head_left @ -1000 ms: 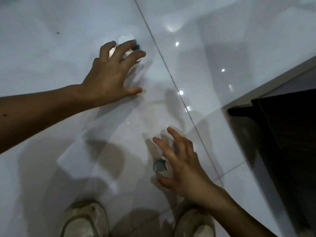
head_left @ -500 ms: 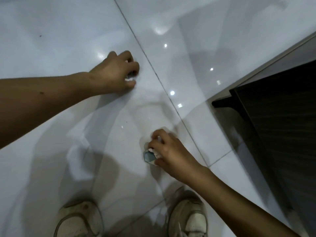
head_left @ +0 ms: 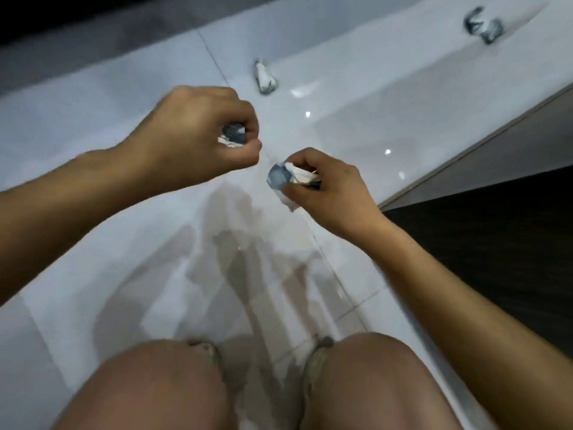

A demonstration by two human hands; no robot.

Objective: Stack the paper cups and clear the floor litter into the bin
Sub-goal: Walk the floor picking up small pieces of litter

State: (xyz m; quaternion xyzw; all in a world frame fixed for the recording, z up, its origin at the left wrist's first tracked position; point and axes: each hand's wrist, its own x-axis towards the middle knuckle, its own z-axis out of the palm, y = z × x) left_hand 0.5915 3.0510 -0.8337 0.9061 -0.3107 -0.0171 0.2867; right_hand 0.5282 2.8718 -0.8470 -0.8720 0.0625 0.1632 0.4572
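My left hand (head_left: pixel 198 131) is closed in a fist around a crumpled blue-and-white paper wad (head_left: pixel 232 136), held above the white floor tiles. My right hand (head_left: pixel 322 187) pinches a second crumpled wad (head_left: pixel 280 178) between thumb and fingers, just right of and below the left hand. Two more crumpled wads lie on the floor: one (head_left: pixel 265 77) a little beyond my hands, another (head_left: pixel 483 21) at the far right top. No cups or bin are in view.
A dark cabinet (head_left: pixel 496 249) with a grey plinth (head_left: pixel 483 144) runs along the right side. My bare knees (head_left: pixel 372 386) and shoe tips (head_left: pixel 204 352) fill the bottom. A dark strip borders the floor at the top left.
Both hands closed on the wads on the floor and have lifted them. The view has risen and tilted forward, bringing my knees and two further wads into sight.
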